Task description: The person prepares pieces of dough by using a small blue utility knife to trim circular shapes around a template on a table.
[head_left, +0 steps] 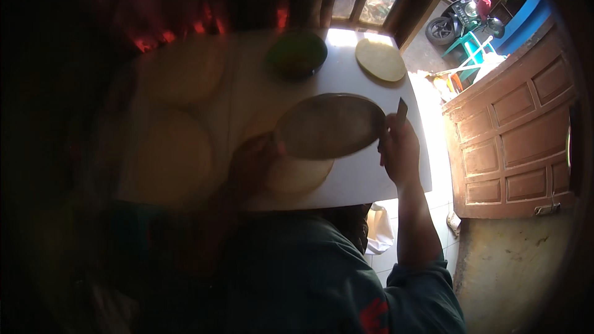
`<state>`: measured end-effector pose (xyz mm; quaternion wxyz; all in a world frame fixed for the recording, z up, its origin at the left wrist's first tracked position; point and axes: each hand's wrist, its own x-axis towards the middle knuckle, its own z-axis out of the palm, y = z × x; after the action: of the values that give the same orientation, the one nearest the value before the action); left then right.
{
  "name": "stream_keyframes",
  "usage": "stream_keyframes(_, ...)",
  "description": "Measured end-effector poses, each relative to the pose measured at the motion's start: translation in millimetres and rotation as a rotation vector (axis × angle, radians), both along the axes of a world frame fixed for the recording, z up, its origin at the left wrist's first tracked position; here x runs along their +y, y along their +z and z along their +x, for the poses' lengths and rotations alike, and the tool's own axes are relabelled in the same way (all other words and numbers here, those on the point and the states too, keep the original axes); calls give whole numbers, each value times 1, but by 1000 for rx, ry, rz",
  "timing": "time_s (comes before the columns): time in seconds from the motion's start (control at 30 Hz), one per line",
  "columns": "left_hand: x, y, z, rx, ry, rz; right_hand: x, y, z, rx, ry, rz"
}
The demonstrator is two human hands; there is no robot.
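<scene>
Both my hands hold a round, shallow metal pan [331, 127] by opposite sides, tilted above the table. My left hand [250, 158] is in deep shade and grips the left rim; its fingers are only partly visible. My right hand [400, 148] is closed at the right rim. A flat blade [402, 109], perhaps of a knife or scraper, sticks up from the same hand. Beneath the pan lies a thick, pale round cake-like disc [300, 176], partly covered by the pan and my left hand.
On the white table [340, 179] lie another pale disc [379, 60] at the far right and two dim round ones at left. A green bowl [297, 54] stands at the back. Right of the table is a brown panelled door [513, 130]; a motorbike [461, 21] stands outside.
</scene>
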<state>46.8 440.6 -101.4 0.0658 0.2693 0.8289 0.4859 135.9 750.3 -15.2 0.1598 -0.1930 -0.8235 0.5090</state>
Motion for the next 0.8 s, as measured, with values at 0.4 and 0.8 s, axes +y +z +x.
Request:
stream_keyframes(0.4, -19, 0, -20, 57, 458, 116, -36, -44, -69, -18, 193, -636)
stream_keyframes(0.8, -41, -52, 19, 48, 224, -86, -38, -101, -56, -325, 162, -253)
